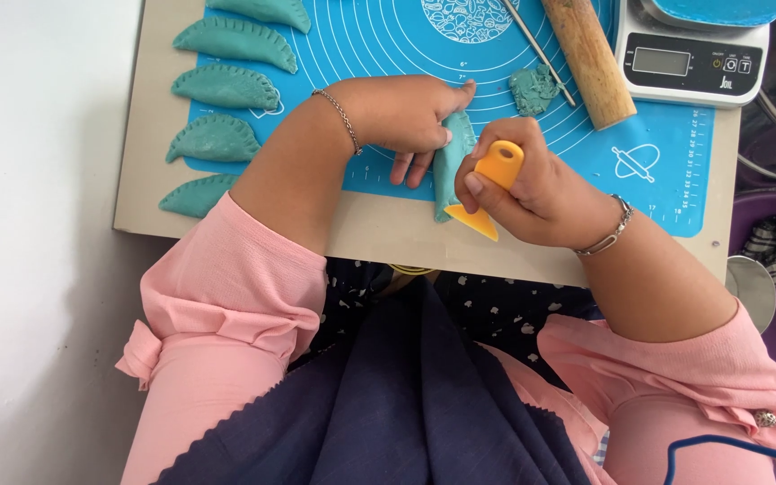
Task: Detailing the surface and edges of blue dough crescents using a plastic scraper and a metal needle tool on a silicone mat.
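A teal-green, half-moon dumpling of soft dough (450,166) lies lengthwise from far to near at the near edge of the blue silicone mat, its near tip reaching onto the beige board; its left side is pressed under fingers and its right edge meets the tool. A small orange plastic scraper with a rounded handle and a flared, wedge-shaped blade (488,193) stands tilted just right of the dumpling, handle pointing far and right, blade tip low and touching the dough's near right edge.
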